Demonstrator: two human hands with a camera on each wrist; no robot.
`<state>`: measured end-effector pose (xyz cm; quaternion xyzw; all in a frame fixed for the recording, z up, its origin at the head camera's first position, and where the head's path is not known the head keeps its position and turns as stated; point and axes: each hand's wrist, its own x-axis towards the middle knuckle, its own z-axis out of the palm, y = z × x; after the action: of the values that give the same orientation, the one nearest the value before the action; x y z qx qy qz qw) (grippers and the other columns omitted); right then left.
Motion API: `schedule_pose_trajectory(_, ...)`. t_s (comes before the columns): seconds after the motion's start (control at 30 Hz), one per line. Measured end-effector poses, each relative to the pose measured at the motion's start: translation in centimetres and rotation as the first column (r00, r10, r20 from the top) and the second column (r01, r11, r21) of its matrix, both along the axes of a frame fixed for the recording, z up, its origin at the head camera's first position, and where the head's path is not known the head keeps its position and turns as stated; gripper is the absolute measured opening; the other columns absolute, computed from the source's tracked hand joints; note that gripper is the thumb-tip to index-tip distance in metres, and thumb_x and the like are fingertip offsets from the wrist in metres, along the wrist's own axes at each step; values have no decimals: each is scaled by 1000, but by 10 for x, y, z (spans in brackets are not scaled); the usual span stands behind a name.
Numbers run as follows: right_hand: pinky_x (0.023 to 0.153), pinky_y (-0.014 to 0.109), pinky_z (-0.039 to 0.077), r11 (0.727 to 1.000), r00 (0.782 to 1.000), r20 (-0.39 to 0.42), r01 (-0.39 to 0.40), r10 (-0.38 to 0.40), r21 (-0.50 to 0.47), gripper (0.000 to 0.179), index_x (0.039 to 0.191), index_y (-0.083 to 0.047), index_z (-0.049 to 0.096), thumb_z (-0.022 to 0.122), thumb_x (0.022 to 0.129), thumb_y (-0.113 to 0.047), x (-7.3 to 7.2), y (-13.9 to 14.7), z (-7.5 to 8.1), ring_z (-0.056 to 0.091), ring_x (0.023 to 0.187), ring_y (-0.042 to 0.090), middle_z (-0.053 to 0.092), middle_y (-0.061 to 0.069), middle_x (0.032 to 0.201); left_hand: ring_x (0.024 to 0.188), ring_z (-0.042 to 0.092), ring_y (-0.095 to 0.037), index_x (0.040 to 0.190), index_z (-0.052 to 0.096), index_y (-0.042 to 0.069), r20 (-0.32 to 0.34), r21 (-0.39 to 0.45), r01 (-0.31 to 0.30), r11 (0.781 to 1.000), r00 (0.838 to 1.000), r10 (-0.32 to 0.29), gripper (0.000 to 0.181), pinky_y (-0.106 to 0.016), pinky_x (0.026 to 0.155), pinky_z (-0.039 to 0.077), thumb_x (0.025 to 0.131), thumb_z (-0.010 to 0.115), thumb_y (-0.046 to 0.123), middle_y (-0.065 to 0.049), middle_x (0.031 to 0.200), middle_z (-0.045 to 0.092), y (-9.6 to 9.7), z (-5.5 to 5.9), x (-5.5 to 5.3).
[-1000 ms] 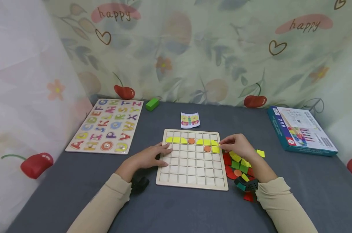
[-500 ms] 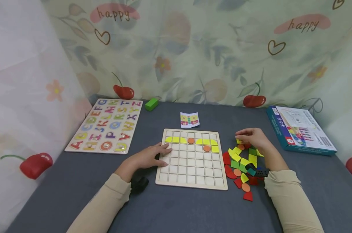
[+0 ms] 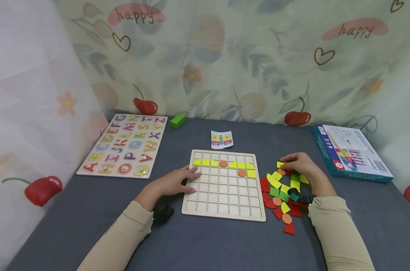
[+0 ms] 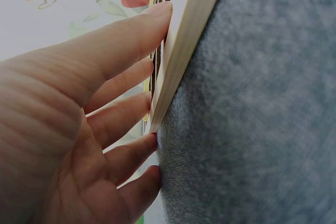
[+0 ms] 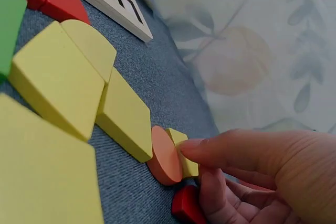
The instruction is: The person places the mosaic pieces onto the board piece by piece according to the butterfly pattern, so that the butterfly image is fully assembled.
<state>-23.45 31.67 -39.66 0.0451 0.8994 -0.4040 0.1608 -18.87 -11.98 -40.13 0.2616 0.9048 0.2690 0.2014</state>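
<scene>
A square wooden grid board (image 3: 223, 199) lies on the table, with yellow tiles (image 3: 206, 162) and two orange discs (image 3: 241, 173) set in its upper rows. My left hand (image 3: 176, 182) rests on the board's left edge, its fingers spread and the thumb over the rim (image 4: 181, 45). To the right of the board is a loose pile of yellow, green, red and orange tiles (image 3: 275, 183). At the far end of that pile my right hand (image 3: 301, 165) pinches a yellow tile (image 5: 184, 150). An orange disc (image 5: 165, 156) lies right against this tile, and a red piece (image 5: 188, 204) sits below the fingers.
Behind the board lies a small butterfly pattern card (image 3: 221, 139). An alphabet board (image 3: 121, 146) stands off to the left, near a green block (image 3: 177, 121). A flat box (image 3: 352, 150) lies at the far right. Printed curtains border the table.
My right hand has left the board's right edge for the far end of the tile pile, where its fingers close on a yellow tile. The left hand stays in place.
</scene>
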Motion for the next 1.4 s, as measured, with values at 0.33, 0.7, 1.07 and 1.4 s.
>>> schedule_pose_trajectory(0.33,67,24,50,1000,999,-31,-16,15,-11,34,111,5,56,65,87,-17,0,-4,1,54,75,17,60,2,85,145,9,-29,141,42,18,-9,11,9,1000,1000,-9,62,-50,115,19,85,67,28,-2,154,24,-1,1,1)
schedule_pose_trajectory(0.7,67,24,54,995,995,-96,-19,9,-101,32,111,6,55,60,91,-18,7,-30,10,61,70,14,64,1,84,145,8,-28,141,41,17,-7,20,7,1000,1000,-7,62,-49,115,19,85,67,29,-2,154,24,-1,2,2)
schedule_pose_trajectory(1.07,74,30,56,986,987,-137,-98,79,-137,26,107,6,58,61,90,-14,4,-76,9,61,75,15,64,10,90,145,8,-28,141,42,18,-7,22,9,1000,1000,-9,62,-49,115,19,85,67,29,-2,154,24,-1,1,0)
schedule_pose_trajectory(1.4,68,24,54,967,984,-86,-171,158,-189,21,102,3,61,64,87,-12,2,-120,1,60,71,15,62,7,85,146,8,-28,141,41,18,-10,18,9,1000,1000,-9,62,-49,115,19,85,67,28,-2,154,24,-2,-1,-1)
